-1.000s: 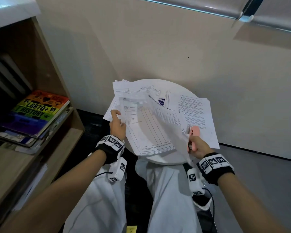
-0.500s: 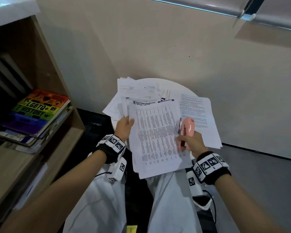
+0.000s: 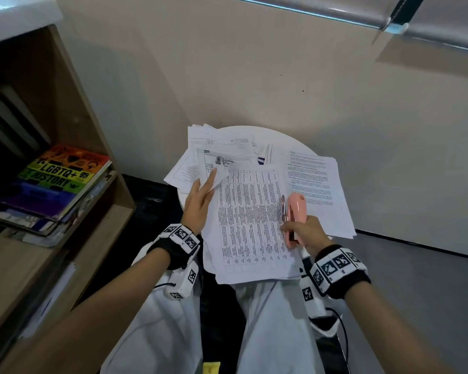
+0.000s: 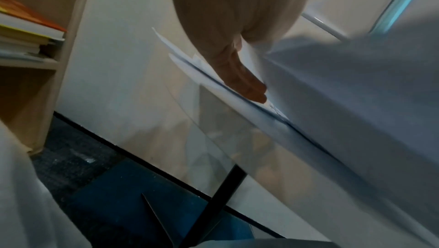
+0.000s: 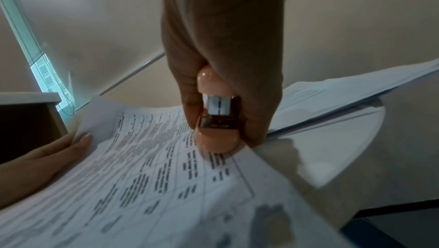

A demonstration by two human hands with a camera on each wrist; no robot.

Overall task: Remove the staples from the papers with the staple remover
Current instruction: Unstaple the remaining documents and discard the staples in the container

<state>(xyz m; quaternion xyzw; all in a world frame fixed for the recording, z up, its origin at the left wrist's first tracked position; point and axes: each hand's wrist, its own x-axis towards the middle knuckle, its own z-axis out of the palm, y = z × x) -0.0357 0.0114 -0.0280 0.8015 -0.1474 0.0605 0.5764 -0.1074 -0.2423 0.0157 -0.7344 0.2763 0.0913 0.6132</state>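
A stapled paper stack (image 3: 251,225) printed with a table lies over the near edge of the small round white table (image 3: 270,133) and my lap. My left hand (image 3: 210,182) holds the stack's upper left corner, a digit on top (image 5: 84,137) and straight fingers (image 4: 247,83) beneath the sheets. My right hand (image 3: 301,233) grips the pink staple remover (image 3: 297,209) at the stack's right edge, its metal jaws pointing away from me over the paper. In the right wrist view the staple remover (image 5: 215,139) rests against the printed page. No staple is visible.
More loose papers cover the table at the back left (image 3: 216,147) and right (image 3: 316,184). A wooden bookshelf (image 3: 73,130) with a stack of books (image 3: 62,179) stands close on the left. The wall is right behind the table; my knees are below it.
A page lifted one second ago has come down flat on the stack. My left hand slid up to the top left corner. My right hand has kept the pink staple remover at the right edge.
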